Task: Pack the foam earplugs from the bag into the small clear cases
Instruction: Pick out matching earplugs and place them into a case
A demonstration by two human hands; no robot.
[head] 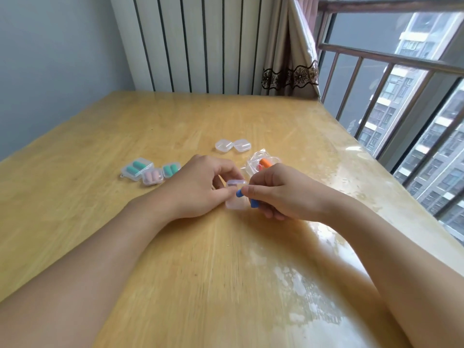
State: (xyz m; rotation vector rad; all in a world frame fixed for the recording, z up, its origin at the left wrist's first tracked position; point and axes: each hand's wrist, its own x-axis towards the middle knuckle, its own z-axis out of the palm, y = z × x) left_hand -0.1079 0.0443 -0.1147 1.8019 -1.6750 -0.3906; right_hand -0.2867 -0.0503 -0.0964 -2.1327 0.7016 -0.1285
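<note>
Loading of an open clear case [235, 197] held at the table centre. The left hand [200, 187] pinches the case, its lid raised; the right hand [278, 190] pinches two blue earplugs [239, 193] just at the case mouth, the second [254, 203] tucked lower in the fingers. The next move likely calls for seating both plugs side by side, then pressing the lid closed. To the left lie three filled cases: teal plugs [136, 168], pink plugs [153, 176], teal plugs [171, 169]. Beyond, two empty cases [233, 145] sit touching. The bag [261, 163], behind the right hand, holds orange and red plugs.
</note>
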